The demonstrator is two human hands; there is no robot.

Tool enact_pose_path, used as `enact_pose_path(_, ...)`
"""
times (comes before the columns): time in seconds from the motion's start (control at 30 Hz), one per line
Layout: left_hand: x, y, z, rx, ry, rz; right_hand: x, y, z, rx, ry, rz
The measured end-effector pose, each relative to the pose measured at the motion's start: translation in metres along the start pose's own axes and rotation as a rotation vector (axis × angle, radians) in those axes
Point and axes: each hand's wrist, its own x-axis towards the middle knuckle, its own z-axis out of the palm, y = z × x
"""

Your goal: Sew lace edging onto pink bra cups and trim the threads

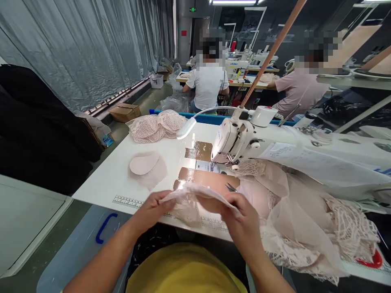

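Between my hands stretches a pale pink fabric piece (191, 203), sheer in its lower part, with its upper edge bowed upward. My left hand (157, 205) pinches its left end, and my right hand (241, 211) grips its right end. Both hands are above the front edge of the white sewing table (104, 183), near the printed ruler. Behind the fabric stands a white sewing machine (235, 140). Small scissors (231, 187) lie beside my right hand, partly hidden. A rounded cup-shaped pad (143, 162) rests on sheer fabric at the left.
Stacked lace pieces (155, 127) lie at the table's back left. A heap of lace and mesh (299, 215) covers the right side. A lamp (186, 128) arches over the table. A blue-handled plastic bin (82, 244) stands below left. Two people sit at machines farther back.
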Motion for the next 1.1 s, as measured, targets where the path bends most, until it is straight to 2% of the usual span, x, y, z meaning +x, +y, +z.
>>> enact_pose_path(0.07, -0.004, 0.007, 0.017, -0.224, -0.287, 0.078, -0.003, 0.005, 0.017, 0.195, -0.250, 0.217)
enact_pose_path(0.1, -0.005, 0.010, 0.025, -0.292, -0.394, 0.112, -0.005, 0.007, 0.025, 0.314, -0.365, 0.315)
enact_pose_path(0.13, -0.006, 0.013, 0.030, -0.330, -0.465, 0.131, -0.007, 0.009, 0.030, 0.432, -0.458, 0.403)
enact_pose_path(0.17, -0.007, 0.015, 0.032, -0.344, -0.486, 0.140, -0.010, 0.010, 0.034, 0.541, -0.520, 0.474)
enact_pose_path(0.2, -0.008, 0.015, 0.032, -0.334, -0.449, 0.150, -0.012, 0.011, 0.036, 0.628, -0.561, 0.527)
enact_pose_path(0.3, -0.008, 0.008, 0.021, -0.183, -0.121, 0.156, -0.016, 0.012, 0.033, 0.768, -0.595, 0.556)
enact_pose_path(0.33, -0.008, 0.004, 0.018, -0.147, -0.050, 0.132, -0.016, 0.011, 0.031, 0.779, -0.591, 0.540)
enact_pose_path(0.37, -0.008, 0.000, 0.016, -0.142, -0.043, 0.085, -0.015, 0.010, 0.030, 0.778, -0.573, 0.529)
enact_pose_path(0.43, -0.009, -0.008, 0.015, -0.228, -0.187, -0.044, -0.013, 0.008, 0.028, 0.764, -0.488, 0.529)
enact_pose_path(0.5, -0.012, -0.014, 0.018, -0.349, -0.301, -0.112, -0.011, 0.008, 0.028, 0.767, -0.341, 0.545)
enact_pose_path(0.53, -0.013, -0.016, 0.020, -0.385, -0.298, -0.114, -0.010, 0.008, 0.028, 0.772, -0.257, 0.543)
enact_pose_path(0.63, -0.017, -0.019, 0.024, -0.409, -0.179, -0.092, -0.008, 0.012, 0.030, 0.735, -0.078, 0.502)
enact_pose_path(0.8, -0.019, -0.018, 0.027, -0.374, -0.035, -0.093, -0.010, 0.012, 0.027, 0.605, -0.182, 0.529)
enact_pose_path(0.9, -0.020, -0.019, 0.028, -0.419, 0.012, -0.093, -0.008, 0.011, 0.022, 0.516, -0.212, 0.464)
enact_pose_path(0.97, -0.020, -0.021, 0.030, -0.529, 0.092, -0.129, -0.007, 0.010, 0.021, 0.448, -0.226, 0.395)
enact_pose_path(1.03, -0.017, -0.022, 0.035, -0.714, 0.189, -0.161, -0.006, 0.010, 0.023, 0.451, -0.179, 0.360)
enact_pose_path(1.1, -0.014, -0.021, 0.043, -0.911, 0.198, -0.165, -0.006, 0.009, 0.029, 0.537, -0.100, 0.368)
